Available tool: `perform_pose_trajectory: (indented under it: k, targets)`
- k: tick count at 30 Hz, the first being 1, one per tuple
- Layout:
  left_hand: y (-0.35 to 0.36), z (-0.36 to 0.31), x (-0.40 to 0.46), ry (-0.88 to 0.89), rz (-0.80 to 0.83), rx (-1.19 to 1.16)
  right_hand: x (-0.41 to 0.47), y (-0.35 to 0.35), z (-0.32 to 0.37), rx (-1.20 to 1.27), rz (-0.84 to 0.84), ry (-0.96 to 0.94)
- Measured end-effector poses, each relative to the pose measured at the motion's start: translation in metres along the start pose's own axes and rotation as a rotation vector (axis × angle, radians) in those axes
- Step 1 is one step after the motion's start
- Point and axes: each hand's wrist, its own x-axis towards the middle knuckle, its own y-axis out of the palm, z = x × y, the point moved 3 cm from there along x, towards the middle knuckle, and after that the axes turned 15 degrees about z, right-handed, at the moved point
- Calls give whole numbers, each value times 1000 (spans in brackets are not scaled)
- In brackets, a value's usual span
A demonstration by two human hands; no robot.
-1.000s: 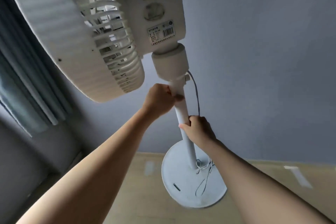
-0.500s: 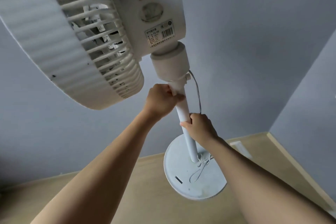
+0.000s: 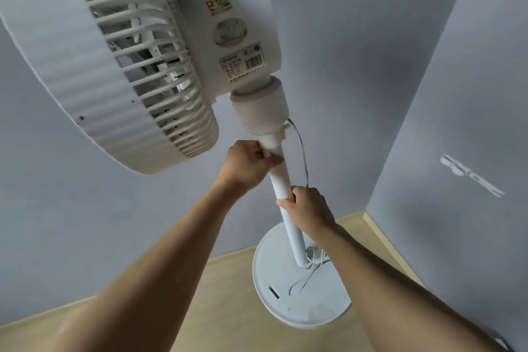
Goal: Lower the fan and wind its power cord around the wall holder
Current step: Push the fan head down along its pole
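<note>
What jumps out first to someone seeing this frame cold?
The big white fan head fills the upper left, grille and label facing the camera. Below it both hands grip the white pole: the left hand just under the neck, the right hand lower down. Cord lies loosely tangled on the round base on the wooden floor.

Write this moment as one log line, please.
left hand: grips fan pole top | right hand: grips pole lower | power cord: hanging loose | wall holder: bare

Both my arms reach forward: my left hand [image 3: 248, 165] grips the pole [image 3: 281, 177] high, my right hand [image 3: 310, 207] grips it lower.
</note>
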Motion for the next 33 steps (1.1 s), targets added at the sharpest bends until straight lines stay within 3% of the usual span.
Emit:
perform_pose_trajectory:
  k: [10,22,33]
  targets:
    - [112,-19,143,-21,10,-13,105,-81,-135,-21,48,19]
    - [194,-20,271,-36,80,-30,199,-141,-239,-38,67,46]
    - [284,-13,349,-213,-99,-66,283,-173,-349,-17,260,-69]
